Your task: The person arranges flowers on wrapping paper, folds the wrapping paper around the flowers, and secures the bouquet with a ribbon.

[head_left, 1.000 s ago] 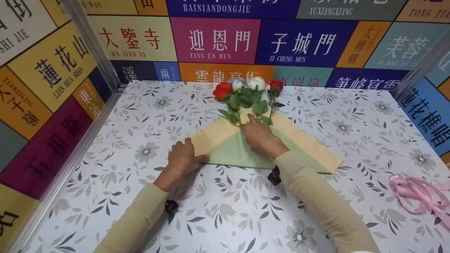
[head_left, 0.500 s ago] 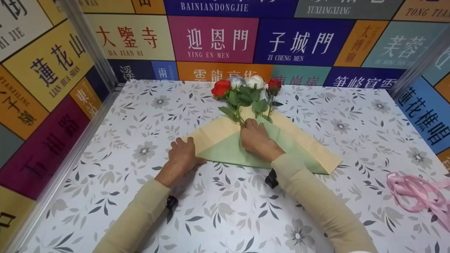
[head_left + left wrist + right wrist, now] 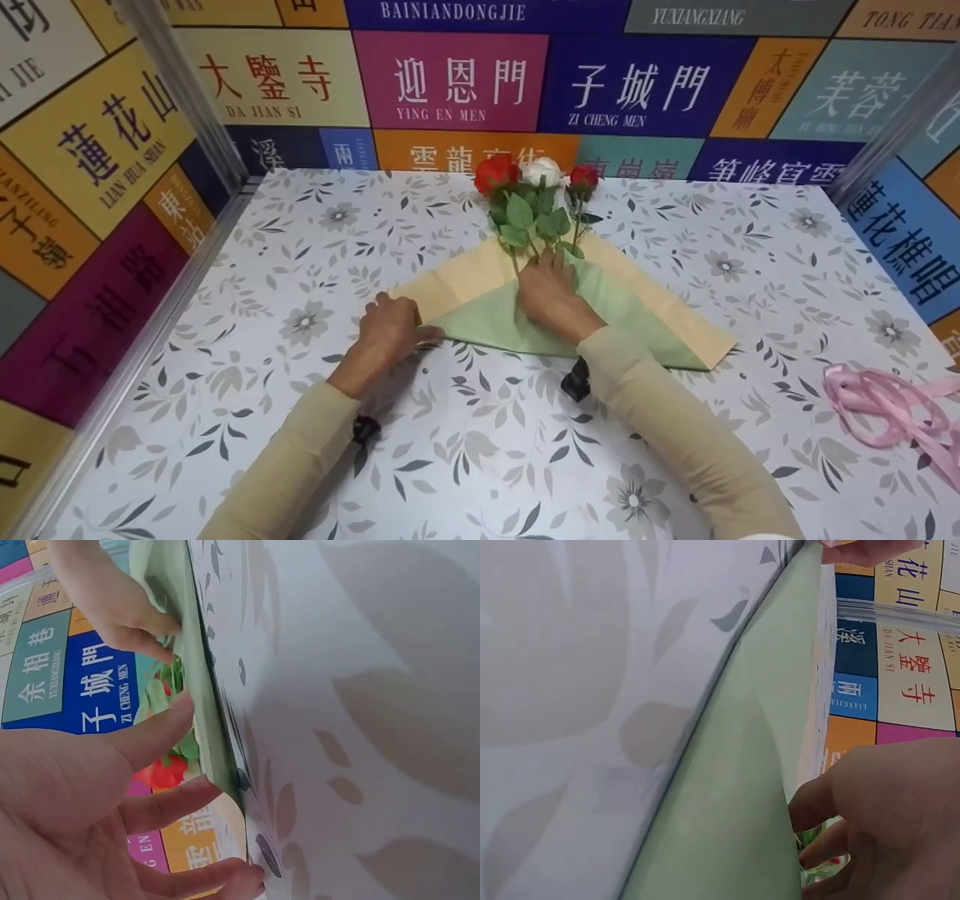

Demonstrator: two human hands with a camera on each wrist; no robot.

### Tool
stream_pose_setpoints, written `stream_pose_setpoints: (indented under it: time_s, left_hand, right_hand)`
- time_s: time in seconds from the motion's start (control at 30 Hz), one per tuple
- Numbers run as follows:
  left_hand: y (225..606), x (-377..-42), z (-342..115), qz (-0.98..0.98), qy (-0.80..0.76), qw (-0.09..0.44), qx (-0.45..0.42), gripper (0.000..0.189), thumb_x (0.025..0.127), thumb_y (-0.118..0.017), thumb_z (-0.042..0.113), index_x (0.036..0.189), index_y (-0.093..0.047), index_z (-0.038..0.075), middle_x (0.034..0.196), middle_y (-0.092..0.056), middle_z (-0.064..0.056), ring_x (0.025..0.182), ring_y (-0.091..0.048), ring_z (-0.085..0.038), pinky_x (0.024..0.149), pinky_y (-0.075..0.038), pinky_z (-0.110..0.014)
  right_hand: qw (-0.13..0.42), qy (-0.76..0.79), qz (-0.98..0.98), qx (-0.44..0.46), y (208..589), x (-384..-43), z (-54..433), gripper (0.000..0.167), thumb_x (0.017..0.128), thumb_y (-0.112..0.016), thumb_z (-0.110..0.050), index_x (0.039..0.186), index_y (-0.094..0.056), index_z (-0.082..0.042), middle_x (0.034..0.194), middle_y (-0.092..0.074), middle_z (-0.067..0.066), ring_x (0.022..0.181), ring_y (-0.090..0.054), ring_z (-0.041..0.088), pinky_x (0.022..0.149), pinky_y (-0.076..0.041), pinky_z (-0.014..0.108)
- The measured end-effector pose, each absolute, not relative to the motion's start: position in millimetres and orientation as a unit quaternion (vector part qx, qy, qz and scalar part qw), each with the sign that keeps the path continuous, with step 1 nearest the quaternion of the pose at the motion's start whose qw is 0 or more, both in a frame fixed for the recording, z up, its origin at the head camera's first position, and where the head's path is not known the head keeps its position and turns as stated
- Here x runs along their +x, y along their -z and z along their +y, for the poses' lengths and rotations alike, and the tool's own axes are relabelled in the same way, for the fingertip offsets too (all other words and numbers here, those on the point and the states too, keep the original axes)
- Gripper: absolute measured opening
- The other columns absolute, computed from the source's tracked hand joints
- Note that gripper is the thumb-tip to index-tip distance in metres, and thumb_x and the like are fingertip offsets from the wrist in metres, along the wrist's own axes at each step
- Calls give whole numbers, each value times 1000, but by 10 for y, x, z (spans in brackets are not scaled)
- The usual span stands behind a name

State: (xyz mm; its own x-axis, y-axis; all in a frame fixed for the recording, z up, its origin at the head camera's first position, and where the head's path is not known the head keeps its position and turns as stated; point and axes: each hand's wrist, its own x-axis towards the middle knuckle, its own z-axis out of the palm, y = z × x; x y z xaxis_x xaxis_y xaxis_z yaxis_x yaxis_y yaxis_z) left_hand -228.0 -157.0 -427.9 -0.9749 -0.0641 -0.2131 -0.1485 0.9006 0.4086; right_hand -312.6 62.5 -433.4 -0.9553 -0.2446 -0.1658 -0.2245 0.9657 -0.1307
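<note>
Several artificial-looking roses lie at the top of a folded paper sheet (image 3: 487, 319), green with a cream border. A large red rose (image 3: 496, 175) is at the left, a white rose (image 3: 541, 172) in the middle, and a smaller red rose (image 3: 583, 177) at the right. My right hand (image 3: 551, 296) pinches the stems at the paper's upper edge; its fingertips are partly hidden. At the paper's left corner, my left hand (image 3: 386, 330) rests with fingers and thumb spread. The left wrist view shows those fingers (image 3: 169, 810) reaching to the paper's edge.
Pink ribbon (image 3: 889, 412) lies loosely coiled at the right side of the table. The white table cover (image 3: 480, 450) has a grey leaf and flower print. Panels with printed characters (image 3: 450, 79) stand behind the table and on both sides.
The large red rose has shifted right, and the bluish rose beside it is now hidden. My right hand's fingers have closed in on the stems. My left hand has stayed at the corner.
</note>
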Motion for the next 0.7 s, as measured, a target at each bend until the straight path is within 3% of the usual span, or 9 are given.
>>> stream_pose_setpoints:
  time_s: [0.17,0.37,0.53,0.7]
  left_hand:
    - [4271,-2264,-1570,962,-251,90,-59,34,84,-79,35,78,-67,4,108,-58,-20,100,-53,-34,87,-47,-46]
    - [4230,-2201,-1593,928,-364,54,-60,26,83,-81,20,73,-62,4,107,-52,-18,86,-55,-25,70,-48,-32]
    - [4185,-2198,-1556,910,-413,4,-40,22,83,-78,15,73,-61,5,84,-56,-8,80,-55,-20,64,-46,-26]
    - [4132,-2203,-1481,897,-440,-10,-33,19,86,-73,17,76,-59,10,69,-56,1,59,-51,-11,53,-39,-23]
  right_hand:
    - [100,94,984,-111,4342,-3133,649,60,100,-49,-20,151,-34,7,161,-11,36,152,-10,52,118,-24,65]
    - [92,93,985,-111,4365,-3137,686,65,103,-50,-31,153,-32,4,162,-21,31,152,-16,49,114,-27,68]
    - [95,99,984,-114,4361,-3123,701,64,103,-50,-33,150,-36,7,162,-21,30,153,-13,49,116,-25,68]
    - [73,127,981,-127,4330,-3092,780,43,102,-48,-20,136,-54,6,158,-28,30,150,-22,47,114,-29,66]
